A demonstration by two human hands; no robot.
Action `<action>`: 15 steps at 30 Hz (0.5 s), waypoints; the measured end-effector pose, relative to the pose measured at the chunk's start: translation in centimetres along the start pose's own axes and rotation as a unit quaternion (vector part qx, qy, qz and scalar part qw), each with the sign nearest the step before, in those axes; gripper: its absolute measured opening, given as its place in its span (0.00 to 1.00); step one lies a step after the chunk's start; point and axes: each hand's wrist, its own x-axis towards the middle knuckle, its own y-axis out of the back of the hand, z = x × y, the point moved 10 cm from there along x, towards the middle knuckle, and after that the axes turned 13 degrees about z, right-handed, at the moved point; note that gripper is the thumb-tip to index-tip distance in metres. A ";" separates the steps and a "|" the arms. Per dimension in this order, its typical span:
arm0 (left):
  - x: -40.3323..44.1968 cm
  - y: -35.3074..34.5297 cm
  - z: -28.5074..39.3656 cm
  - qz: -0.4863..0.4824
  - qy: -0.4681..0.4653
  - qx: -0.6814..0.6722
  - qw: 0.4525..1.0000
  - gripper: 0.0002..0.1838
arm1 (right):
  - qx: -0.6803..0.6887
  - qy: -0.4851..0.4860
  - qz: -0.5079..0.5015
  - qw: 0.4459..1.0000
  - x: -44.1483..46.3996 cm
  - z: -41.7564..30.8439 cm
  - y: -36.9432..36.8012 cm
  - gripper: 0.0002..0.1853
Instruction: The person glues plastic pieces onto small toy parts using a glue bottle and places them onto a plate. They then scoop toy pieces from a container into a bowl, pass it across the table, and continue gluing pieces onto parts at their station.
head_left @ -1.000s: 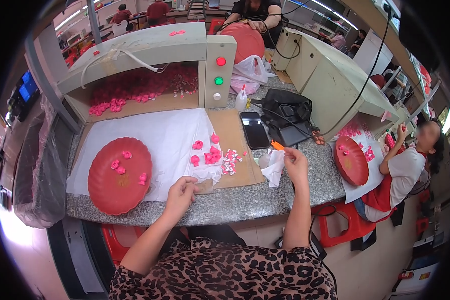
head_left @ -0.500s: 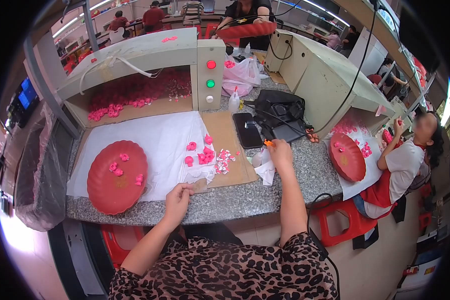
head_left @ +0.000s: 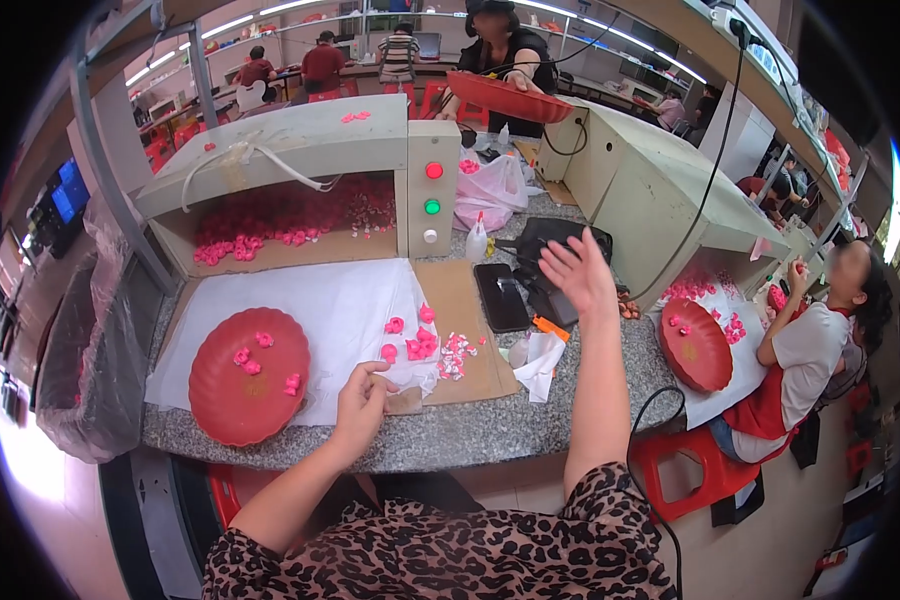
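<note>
My left hand (head_left: 361,405) is at the table's front edge, fingers curled, beside a small brownish translucent piece (head_left: 404,401); whether it pinches anything is too small to tell. My right hand (head_left: 578,272) is raised over the black bag (head_left: 560,240), fingers spread and holding nothing. An orange-handled tool (head_left: 550,328) lies below it by a white paper (head_left: 539,367). Pink pieces (head_left: 422,344) and small pink-and-silver bits (head_left: 456,355) lie between my hands. At the left, a red scalloped plate (head_left: 250,400) holds several pink pieces.
Behind the white sheet (head_left: 300,300) stands a box machine (head_left: 290,135) with pink pieces inside. A black phone (head_left: 502,298) and a glue bottle (head_left: 477,238) are near the bag. Across the table a person holds a red plate (head_left: 510,97); another person (head_left: 805,350) sits at the right.
My right hand has let go of the orange-handled tool, risen forward and opened. The person across has moved the red plate to the right. The view has shifted slightly.
</note>
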 end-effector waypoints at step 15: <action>-3.1 5.0 -3.7 0.004 0.100 0.033 0.994 0.10 | 0.072 0.032 -0.035 0.996 12.1 -10.8 -18.6 0.25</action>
